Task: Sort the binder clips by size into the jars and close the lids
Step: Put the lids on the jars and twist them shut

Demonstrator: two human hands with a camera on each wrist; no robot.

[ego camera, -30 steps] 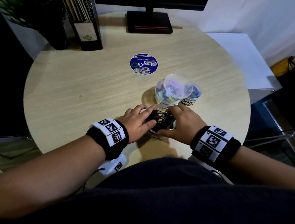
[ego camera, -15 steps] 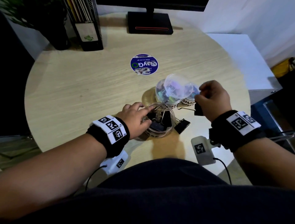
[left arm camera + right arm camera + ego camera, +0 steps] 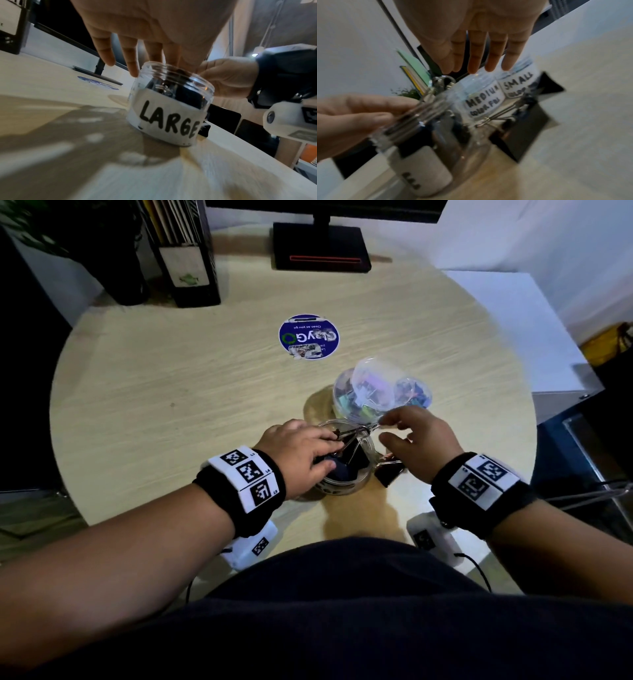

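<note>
On the round wooden bench (image 3: 171,392), I am steadying the open clear jar (image 3: 169,102), hand-lettered "LARGE" on a white label, with my left hand (image 3: 301,453); its fingers (image 3: 132,59) are reaching straight down over the rim onto the black binder clips (image 3: 349,457) piled inside, whose silver wire handles are poking above the mouth. My right hand (image 3: 416,440) is hovering just right of the jar, its fingers (image 3: 493,54) spread loosely and gripping nothing I can see. Under those right fingers, two large black clips (image 3: 523,129) are lying on the bench, close against the jar's wall, handles pointing toward it. Just beyond the fingertips, the two smaller clear jars are standing side by side, labelled "MEDIUM" (image 3: 483,100) and "SMALL" (image 3: 518,84), each showing colourful clips through the plastic. A clear lid (image 3: 373,386) is resting tilted on top of them. Farther off, a blue round sticker (image 3: 309,337) is sitting on the bench.
</note>
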